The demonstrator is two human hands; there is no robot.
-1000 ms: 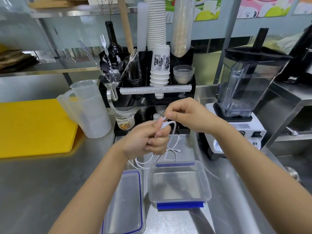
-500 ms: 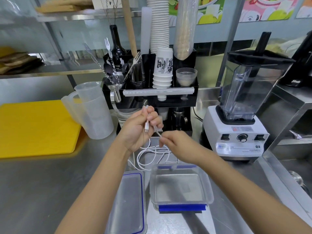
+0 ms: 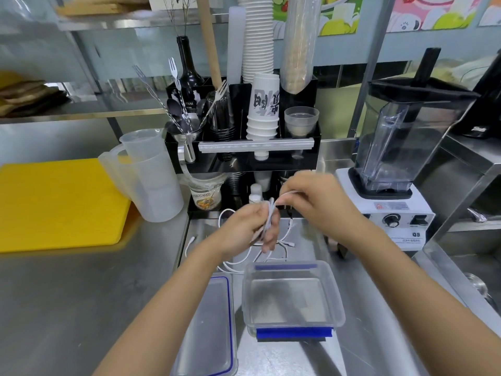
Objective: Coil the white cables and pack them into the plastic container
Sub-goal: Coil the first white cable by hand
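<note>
A white cable (image 3: 267,226) is bunched in the left hand (image 3: 248,230), its fingers curled round several loops, held up above the steel counter (image 3: 67,308). The right hand (image 3: 306,198) pinches the upper end of the same cable just beside the left fingers, a short arc of cord running between the two hands. More white cables (image 3: 244,260) trail loose on the counter below, their plugs lying flat; how many there are I can't quite make out in the tangle. Just in front of them sits the clear plastic container (image 3: 336,302), open, with a blue clip along its near edge. Its lid (image 3: 208,329), blue-rimmed, lies flat beside it on the left. Farther out stand a blender (image 3: 401,158) to the right and a yellow cutting board (image 3: 54,204) to the left.
</note>
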